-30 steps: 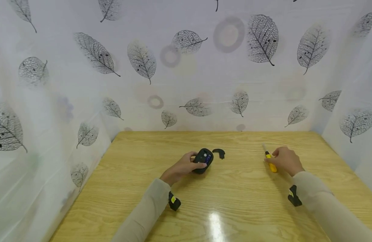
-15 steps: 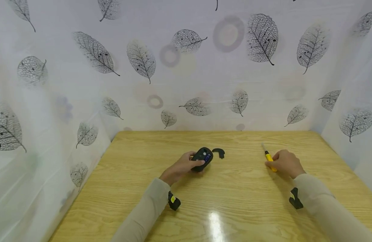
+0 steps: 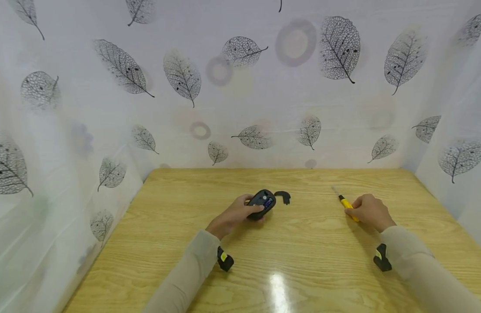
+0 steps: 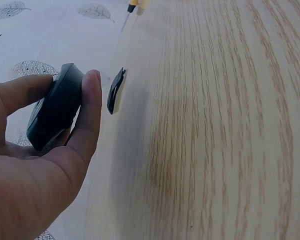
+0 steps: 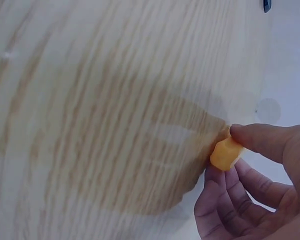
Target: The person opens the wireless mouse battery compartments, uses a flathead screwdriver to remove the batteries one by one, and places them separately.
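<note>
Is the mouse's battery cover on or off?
Off: the small black cover lies on the table beside the mouse held by the left hand.

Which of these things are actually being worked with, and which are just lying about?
In use:
- black mouse, gripped by the left hand
- yellow screwdriver, held by the right hand

Lying about:
- small black cover piece, on the wooden table beside the mouse

Tilted black mouse (image 3: 262,203), yellow-handled screwdriver (image 3: 347,203)
</note>
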Demonstrator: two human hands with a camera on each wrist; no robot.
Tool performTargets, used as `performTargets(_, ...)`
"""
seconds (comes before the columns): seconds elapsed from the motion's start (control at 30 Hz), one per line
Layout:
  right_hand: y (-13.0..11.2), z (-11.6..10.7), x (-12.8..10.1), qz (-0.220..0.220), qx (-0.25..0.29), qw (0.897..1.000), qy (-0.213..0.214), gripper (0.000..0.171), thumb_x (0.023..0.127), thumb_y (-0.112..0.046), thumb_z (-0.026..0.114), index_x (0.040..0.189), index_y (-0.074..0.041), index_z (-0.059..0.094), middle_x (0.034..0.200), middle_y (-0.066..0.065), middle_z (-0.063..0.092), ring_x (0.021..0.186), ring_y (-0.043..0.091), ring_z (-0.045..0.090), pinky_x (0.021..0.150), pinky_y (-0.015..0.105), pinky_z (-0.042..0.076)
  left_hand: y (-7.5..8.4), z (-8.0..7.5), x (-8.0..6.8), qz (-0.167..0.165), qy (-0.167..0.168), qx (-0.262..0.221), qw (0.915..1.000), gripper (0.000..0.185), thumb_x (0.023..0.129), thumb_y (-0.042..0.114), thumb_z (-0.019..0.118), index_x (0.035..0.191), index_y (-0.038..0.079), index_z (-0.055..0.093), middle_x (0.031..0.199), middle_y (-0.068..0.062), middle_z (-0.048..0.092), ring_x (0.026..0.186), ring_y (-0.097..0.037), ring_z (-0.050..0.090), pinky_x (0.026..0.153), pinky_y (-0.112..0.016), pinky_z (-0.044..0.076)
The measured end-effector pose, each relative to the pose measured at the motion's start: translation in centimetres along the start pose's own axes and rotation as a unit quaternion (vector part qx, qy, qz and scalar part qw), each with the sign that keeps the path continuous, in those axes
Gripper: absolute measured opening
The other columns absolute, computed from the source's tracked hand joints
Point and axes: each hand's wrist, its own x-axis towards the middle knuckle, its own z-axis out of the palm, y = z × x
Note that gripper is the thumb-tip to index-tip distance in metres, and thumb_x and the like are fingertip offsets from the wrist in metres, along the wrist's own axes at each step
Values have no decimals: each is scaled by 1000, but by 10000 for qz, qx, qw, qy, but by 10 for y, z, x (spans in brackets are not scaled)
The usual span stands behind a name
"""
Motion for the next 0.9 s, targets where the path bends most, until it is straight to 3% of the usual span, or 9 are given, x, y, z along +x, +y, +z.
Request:
performTargets(0.3,-1,-1,-2,-259,211,9994,96,35,91,-20,72,102,13,69,93,22,69,80,31,63,66,43,52,-1,-1,3,46,31,-39,10000,52,101,12,64,144,-4,39,125,-25,58,93,-29,71,88,-38,60)
performTargets(0.6,-8,0,-4,-655,402,9970,122,27,96,-15,67,103,12,68,94,25,71,82,33,66,69,47,55,0,1,3,43,38,-173,9998,51,101,10,64,143,-5,40,130,-25,53,100,-34,71,93,-37,58)
performTargets(0.73,-14,0,-3,-630,520,9966,131,25,96,-12,68,104,12,69,92,21,71,77,25,65,67,40,54,1,2,2,28,21,-213,9998,51,100,8,64,143,-5,40,132,-25,53,101,-34,70,94,-38,58)
performTargets(0.9,-20,1,-1,-577,543,9967,142,27,95,-12,69,107,12,68,97,24,70,81,28,64,69,40,53,0,2,3,62,18,-108,9999,48,100,8,64,141,-7,42,130,-25,54,97,-31,70,91,-37,59)
